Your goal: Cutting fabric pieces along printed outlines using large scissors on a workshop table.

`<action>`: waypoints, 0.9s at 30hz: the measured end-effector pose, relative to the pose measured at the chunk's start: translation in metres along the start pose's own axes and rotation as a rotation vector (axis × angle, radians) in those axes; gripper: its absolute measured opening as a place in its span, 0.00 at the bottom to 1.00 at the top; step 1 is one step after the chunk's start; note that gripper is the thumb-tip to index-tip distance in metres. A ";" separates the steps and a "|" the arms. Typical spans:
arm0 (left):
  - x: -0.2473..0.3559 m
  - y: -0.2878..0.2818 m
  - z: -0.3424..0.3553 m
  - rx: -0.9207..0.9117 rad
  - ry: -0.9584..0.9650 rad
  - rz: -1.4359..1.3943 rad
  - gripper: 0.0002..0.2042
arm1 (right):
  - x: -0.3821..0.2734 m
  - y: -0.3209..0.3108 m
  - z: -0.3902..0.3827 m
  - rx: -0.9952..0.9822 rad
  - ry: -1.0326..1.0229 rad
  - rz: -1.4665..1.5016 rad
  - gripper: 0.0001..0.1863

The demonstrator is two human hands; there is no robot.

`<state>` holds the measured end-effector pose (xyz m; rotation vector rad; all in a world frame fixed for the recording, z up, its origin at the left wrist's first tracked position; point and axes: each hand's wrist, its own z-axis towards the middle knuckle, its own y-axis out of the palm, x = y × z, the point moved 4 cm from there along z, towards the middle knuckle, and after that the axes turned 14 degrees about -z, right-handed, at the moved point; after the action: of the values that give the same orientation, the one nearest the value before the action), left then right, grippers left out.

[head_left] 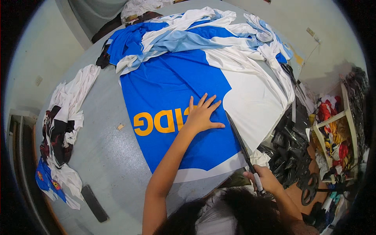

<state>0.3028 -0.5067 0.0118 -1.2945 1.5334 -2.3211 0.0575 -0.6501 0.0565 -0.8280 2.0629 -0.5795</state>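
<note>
My left hand (pixel 201 117) lies spread on a blue jersey panel (pixel 180 82) with orange lettering, pressing on it with fingers apart. My right hand (pixel 262 178) grips the handle of long dark scissors (pixel 241 139), their handle wrapped in something pale. The blades point forward along the blue panel's right edge, where it borders white fabric (pixel 250 109); I cannot tell whether they are open. Beyond both hands, a crumpled pile of blue, white and light-blue fabric (pixel 188 35) covers the far part of the grey table (pixel 102 164).
Along the table's left side lie white, black and blue scraps (pixel 74 98) and a dark bar (pixel 94 203). At the right are black plastic bags (pixel 286 145), a shelf (pixel 347 129) with colourful cloth and a black handwheel (pixel 311 188). Walls bound the left and far right.
</note>
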 end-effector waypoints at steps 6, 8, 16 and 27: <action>-0.003 0.002 0.000 0.051 0.025 -0.013 0.50 | -0.010 0.002 0.003 -0.176 0.075 0.148 0.32; 0.001 0.004 0.002 0.051 0.038 -0.021 0.51 | -0.006 0.003 0.014 -0.122 0.028 -0.031 0.33; -0.004 0.004 0.000 0.052 0.021 -0.008 0.51 | -0.031 0.000 0.021 -0.121 0.100 -0.015 0.33; -0.006 0.004 0.000 0.054 0.033 0.001 0.52 | -0.040 0.011 0.017 -0.064 0.062 0.123 0.27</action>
<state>0.3057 -0.5059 0.0052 -1.2499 1.4690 -2.3773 0.0854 -0.6155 0.0610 -0.7212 2.1811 -0.4792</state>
